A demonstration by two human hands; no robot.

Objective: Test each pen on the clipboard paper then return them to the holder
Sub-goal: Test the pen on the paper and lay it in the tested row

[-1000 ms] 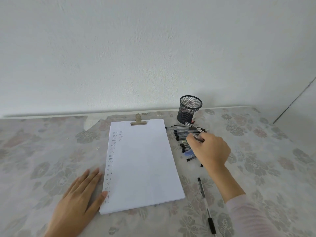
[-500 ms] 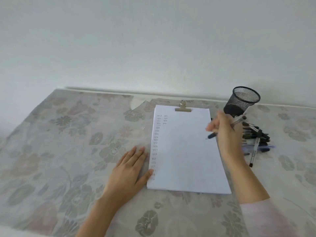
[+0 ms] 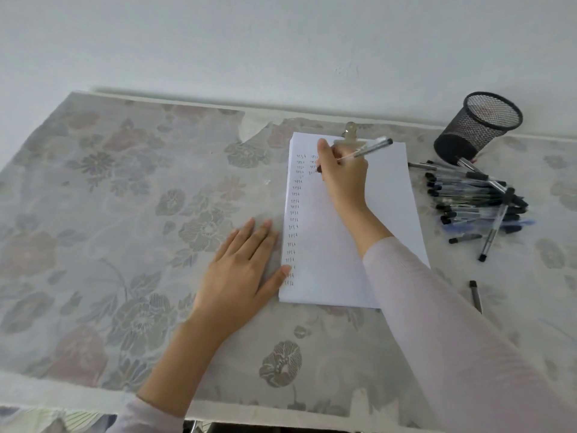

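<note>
pen (image 3: 371,148): clear barrel, held over the upper part of the paper, top end slanting right toward the holder; the tip is hidden behind the fingers.
paper (image 3: 390,198): white sheet under the clip (image 3: 351,132), with one long column of small marks down its left edge and a short second column begun beside it.
holder (image 3: 480,126): black mesh cup, far right by the wall, well apart from the sheet.
pile of pens (image 3: 474,198): loose heap just right of the paper; one stray pen (image 3: 476,296) lies nearer the table edge.
risk: the pen may go back on the heap unsorted and be tested twice. the sheet may also skew under a stroke, as only a thumb steadies it.
right hand (image 3: 343,173): fingers and thumb curled round the lower barrel in a writing grip, forearm crossing the sheet diagonally.
left hand (image 3: 240,270): flat and spread on the flowered cloth (image 3: 125,214), thumb touching the paper's left edge; the hands are well apart.
</note>
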